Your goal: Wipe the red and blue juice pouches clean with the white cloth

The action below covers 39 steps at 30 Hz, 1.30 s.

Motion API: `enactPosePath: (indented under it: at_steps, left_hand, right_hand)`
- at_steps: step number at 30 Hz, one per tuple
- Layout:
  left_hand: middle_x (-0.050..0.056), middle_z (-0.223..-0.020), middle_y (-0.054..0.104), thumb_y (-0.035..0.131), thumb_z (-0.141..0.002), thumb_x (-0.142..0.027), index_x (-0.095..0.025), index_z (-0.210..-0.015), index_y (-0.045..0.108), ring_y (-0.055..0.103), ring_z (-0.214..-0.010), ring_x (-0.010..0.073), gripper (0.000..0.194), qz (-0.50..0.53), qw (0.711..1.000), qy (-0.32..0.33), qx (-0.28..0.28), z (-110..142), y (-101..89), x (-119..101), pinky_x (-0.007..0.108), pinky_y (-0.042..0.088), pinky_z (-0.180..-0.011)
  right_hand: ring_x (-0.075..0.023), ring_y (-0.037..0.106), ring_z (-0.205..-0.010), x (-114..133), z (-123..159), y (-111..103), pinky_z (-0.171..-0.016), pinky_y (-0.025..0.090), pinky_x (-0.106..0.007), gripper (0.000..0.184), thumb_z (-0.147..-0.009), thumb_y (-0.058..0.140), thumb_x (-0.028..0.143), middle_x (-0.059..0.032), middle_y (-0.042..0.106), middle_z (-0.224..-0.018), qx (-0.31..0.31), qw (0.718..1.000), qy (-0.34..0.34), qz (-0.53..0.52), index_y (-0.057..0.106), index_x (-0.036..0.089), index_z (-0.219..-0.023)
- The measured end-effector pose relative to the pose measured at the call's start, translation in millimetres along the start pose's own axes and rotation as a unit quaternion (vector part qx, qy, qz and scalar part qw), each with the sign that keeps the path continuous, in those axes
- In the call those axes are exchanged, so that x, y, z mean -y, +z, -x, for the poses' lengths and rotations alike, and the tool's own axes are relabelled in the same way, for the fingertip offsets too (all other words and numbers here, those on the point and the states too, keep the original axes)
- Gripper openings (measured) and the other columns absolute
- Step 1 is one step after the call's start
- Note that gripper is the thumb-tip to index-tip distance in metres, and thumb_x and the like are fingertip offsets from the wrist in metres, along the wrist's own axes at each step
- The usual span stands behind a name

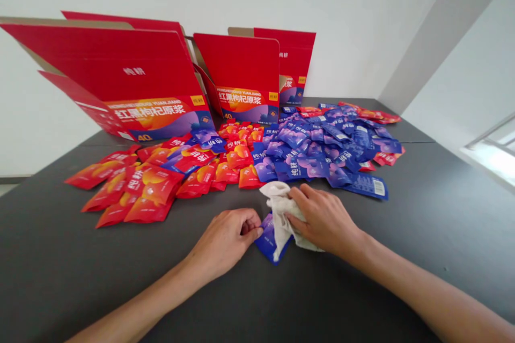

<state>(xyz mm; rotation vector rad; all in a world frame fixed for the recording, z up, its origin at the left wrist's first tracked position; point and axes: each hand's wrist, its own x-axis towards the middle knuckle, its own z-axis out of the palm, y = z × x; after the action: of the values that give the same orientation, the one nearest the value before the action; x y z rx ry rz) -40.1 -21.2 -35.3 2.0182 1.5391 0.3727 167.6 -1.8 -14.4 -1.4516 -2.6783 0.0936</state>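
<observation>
Blue, with a paler purple print, the pouch [265,241] lies on the desk [341,300] between my two hands. Thumb and forefinger of my left hand [229,233] come together on its left edge, pinching it, while the other fingers curl in toward my palm. My right hand [324,217] is clamped on an off-white cloth [284,211], bunched under the fingers. One fold of the cloth sticks up just left of those fingers; another hangs down across the pouch to its near edge, so I cannot see the part of the print underneath.

Just beyond my right fingers spreads a loose heap of blue pouches [295,136], overlapping at all angles. One barcoded pouch [368,186] lies out at the near edge of that heap, beyond my right hand and to its right. Some red ones [380,116] show at the heap's far right side.

Ahead of my left fingers and off to their left, red pouches [148,190] lie in overlapping piles, a few blue ones mixed in. Past these, farthest from my fingers, three red boxes [155,72] stand upright before a pale wall [350,26]. The leftmost has its flaps raised.
</observation>
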Motion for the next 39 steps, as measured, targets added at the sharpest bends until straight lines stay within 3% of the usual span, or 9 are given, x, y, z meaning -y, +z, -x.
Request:
enactPosePath:
  at_steps: [4,9,13,17,22,26,30,34,39]
  left_hand:
    - [-0.001,-0.067,0.060,0.053,-0.077,-0.026,-0.019,-0.071,0.057,0.054,-0.063,0.0148,0.009,-0.006,1.000,0.006,-0.007,0,0.4,1,0.023,0.030,-0.056]
    - [-0.002,-0.065,0.058,0.052,-0.081,-0.030,-0.019,-0.073,0.059,0.051,-0.060,0.0121,0.015,0.057,0.998,0.019,0.018,0,-3.2,3,0.021,0.032,-0.055]
    - [-0.003,-0.065,0.056,0.052,-0.082,-0.033,-0.017,-0.075,0.059,0.049,-0.059,0.0105,0.018,0.151,0.988,0.038,0.021,-1,-26.9,5,0.020,0.035,-0.054]
    - [-0.003,-0.063,0.054,0.057,-0.079,-0.036,-0.017,-0.075,0.059,0.049,-0.057,0.0101,0.020,0.217,0.975,0.042,-0.032,-15,-68.1,4,0.020,0.039,-0.054]
    - [-0.001,-0.061,0.059,0.061,-0.071,-0.036,-0.016,-0.072,0.062,0.054,-0.055,0.0113,0.020,0.200,0.966,-0.008,-0.166,-75,-98.8,19,0.021,0.043,-0.056]
    - [0.001,-0.057,0.060,0.061,-0.070,-0.031,-0.016,-0.066,0.062,0.058,-0.056,0.0151,0.016,0.136,0.964,-0.037,-0.224,-123,-92.3,47,0.025,0.045,-0.058]
    - [0.007,-0.076,0.066,0.058,-0.072,-0.024,-0.016,-0.074,0.063,0.062,-0.081,0.0230,0.010,0.032,0.959,-0.032,-0.279,-130,-75.8,60,0.034,0.045,-0.079]
    - [0.014,-0.119,0.054,0.050,-0.081,-0.021,-0.015,-0.110,0.055,0.043,-0.119,0.0274,0.030,-0.052,0.951,0.023,-0.305,-121,-63.0,42,0.042,0.029,-0.102]
    - [0.009,-0.119,0.055,0.048,-0.085,-0.027,-0.020,-0.119,0.051,0.046,-0.116,0.0231,0.036,-0.105,0.963,0.120,-0.216,-152,-54.8,4,0.035,0.031,-0.102]
  right_hand:
    - [-0.0193,0.057,-0.081,3,1,2,-0.067,0.036,-0.027,0.029,-0.086,0.045,0.046,-0.0039,0.057,-0.095,0.009,0.998,-0.056,-0.018,0.049,0.025,-0.106]
    - [-0.0197,0.058,-0.077,-33,-6,1,-0.058,0.033,-0.025,0.029,-0.086,0.045,0.044,-0.0052,0.061,-0.092,-0.052,0.995,0.086,-0.016,0.051,0.022,-0.105]
    - [-0.0166,0.057,-0.065,-61,-5,-13,-0.054,0.033,-0.024,0.030,-0.085,0.044,0.049,-0.0016,0.063,-0.077,-0.101,0.977,0.136,-0.130,0.053,0.021,-0.092]
    - [-0.0159,0.057,-0.061,-73,-5,-20,-0.053,0.037,-0.024,0.032,-0.083,0.046,0.052,0.0000,0.063,-0.071,-0.170,0.951,0.157,-0.206,0.055,0.021,-0.089]
    - [-0.0175,0.059,-0.066,-85,-10,-7,-0.056,0.043,-0.027,0.035,-0.081,0.048,0.054,-0.0020,0.064,-0.074,-0.199,0.931,0.171,-0.253,0.055,0.021,-0.090]
    - [-0.0171,0.060,-0.067,-87,-13,4,-0.057,0.044,-0.027,0.036,-0.082,0.048,0.053,-0.0020,0.065,-0.078,-0.174,0.928,0.166,-0.286,0.055,0.020,-0.092]
    - [-0.0162,0.059,-0.068,-81,-11,0,-0.058,0.043,-0.026,0.034,-0.083,0.047,0.051,-0.0007,0.064,-0.079,-0.150,0.934,0.159,-0.281,0.054,0.020,-0.093]
    - [-0.0157,0.057,-0.065,-73,-6,-11,-0.055,0.039,-0.025,0.032,-0.082,0.047,0.051,0.0008,0.061,-0.072,-0.129,0.948,0.145,-0.252,0.054,0.020,-0.087]
    - [-0.0134,0.053,-0.063,-51,-1,-20,-0.056,0.036,-0.023,0.025,-0.085,0.046,0.044,0.0015,0.058,-0.072,-0.073,0.962,0.041,-0.261,0.051,0.020,-0.085]
